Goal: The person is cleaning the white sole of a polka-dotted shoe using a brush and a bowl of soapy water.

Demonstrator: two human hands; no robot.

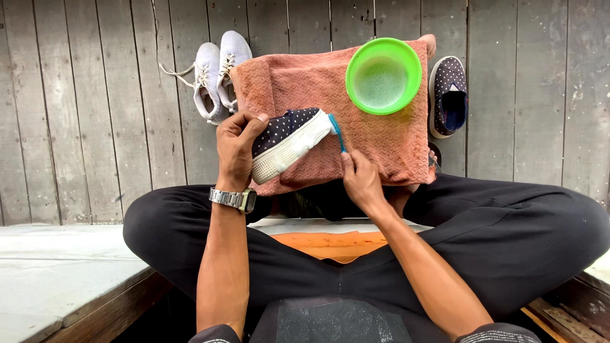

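From the head camera, a person is sitting cross-legged in black trousers (508, 222), looking down over a pink towel (318, 89) that is lying spread in front of the knees on grey wooden boards (82, 95).

Beyond the fingers of the left hand (236, 152), a pair of white lace-up sneakers (217, 73) is lying at the towel's left edge, touching it. Beyond the fingers of the right hand (361, 179), a green bowl (384, 75) holding foamy water is sitting on the towel's far right corner. Just past the bowl, off the towel's right edge, a second dotted slip-on shoe (448, 95) is lying on the boards, opening up. Nothing is standing between the hands and the shoe they are working on; the bowl is sitting well apart from both.

The left hand, wearing a metal wristwatch (234, 199), is gripping a dark dotted shoe (289, 143) with fingers curled over one end of it. The shoe is being held just above the towel, turned on its side so the white ribbed sole is facing the person. Its long axis is running from the left fingers up and rightward toward the bowl.

The right hand's fingers are pinched closed around a blue toothbrush (337, 132), whose handle is rising from the fingertips to the shoe's far end, the head touching the sole there.
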